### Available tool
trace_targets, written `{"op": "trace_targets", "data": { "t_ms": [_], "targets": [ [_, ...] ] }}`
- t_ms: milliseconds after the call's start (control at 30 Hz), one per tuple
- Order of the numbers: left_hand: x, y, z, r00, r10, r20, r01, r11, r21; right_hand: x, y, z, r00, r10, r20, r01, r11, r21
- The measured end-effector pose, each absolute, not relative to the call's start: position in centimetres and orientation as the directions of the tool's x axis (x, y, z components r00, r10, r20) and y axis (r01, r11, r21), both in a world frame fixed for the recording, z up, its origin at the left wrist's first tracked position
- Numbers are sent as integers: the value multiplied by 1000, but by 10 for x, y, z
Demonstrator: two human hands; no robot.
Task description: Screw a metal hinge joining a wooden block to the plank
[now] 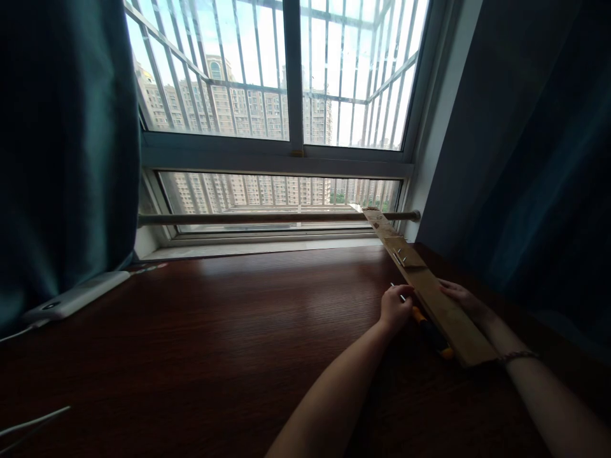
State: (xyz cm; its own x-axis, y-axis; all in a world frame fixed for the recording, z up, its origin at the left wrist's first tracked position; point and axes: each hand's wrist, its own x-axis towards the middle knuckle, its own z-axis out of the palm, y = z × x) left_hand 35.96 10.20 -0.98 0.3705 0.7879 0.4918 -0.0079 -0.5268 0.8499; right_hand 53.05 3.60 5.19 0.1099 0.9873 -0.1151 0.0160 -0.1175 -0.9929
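A long, narrow wooden board (432, 294) slants away from me on the right side, its splintered far end in front of the window rail. Several screws or nails (402, 256) stick out of a smaller piece fixed across it. My left hand (396, 307) is closed with its fingertips at the board's left edge. My right hand (463, 299) grips the right edge, its fingers partly hidden by the board. A screwdriver with an orange and black handle (429, 329) lies beside the board; its thin metal shaft passes by my left fingers.
Dark wooden tabletop (214, 331) extends to the window sill (267, 247). A metal rail (252, 218) crosses before the barred window. A white power strip (79, 296) lies at left beneath a dark curtain (67, 127). A white cable (35, 421) is at lower left.
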Motion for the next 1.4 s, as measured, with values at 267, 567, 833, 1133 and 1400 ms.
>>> {"op": "trace_targets", "data": {
  "t_ms": [267, 567, 833, 1133, 1400],
  "targets": [
    [361, 102, -11, 395, 769, 502, -5, -545, 839, 530, 36, 53, 100, 990, -99, 62, -106, -992],
    [344, 81, 7, 501, 518, 693, 338, -854, 395, 543, 45, 43, 51, 998, -23, 78, -27, -997],
    [354, 73, 5, 790, -187, 584, -72, -974, -214, 569, 53, 29, 203, 979, -8, 33, -15, -999],
    [323, 60, 9, 833, -230, 503, -2, -911, -413, 532, 61, 46, 531, 619, 578, 705, 55, -707],
    [288, 42, 0, 890, -30, 454, 186, -886, -424, 417, 22, 46, -22, 867, 497, 991, 84, -102]
  ]
}}
